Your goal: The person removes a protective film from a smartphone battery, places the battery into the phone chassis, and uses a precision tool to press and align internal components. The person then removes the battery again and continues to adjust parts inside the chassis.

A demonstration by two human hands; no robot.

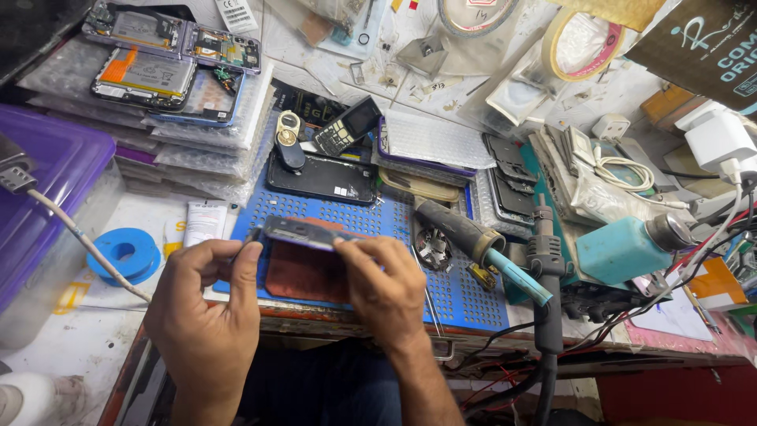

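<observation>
Here, phone [303,233] between both hands.

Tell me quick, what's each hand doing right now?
Left hand: closed on the left end of a thin phone part.
Right hand: closed, pinching the same part's right end.

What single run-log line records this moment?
left hand: holds phone frame | right hand: holds frame's other end | below: blue perforated mat
</observation>
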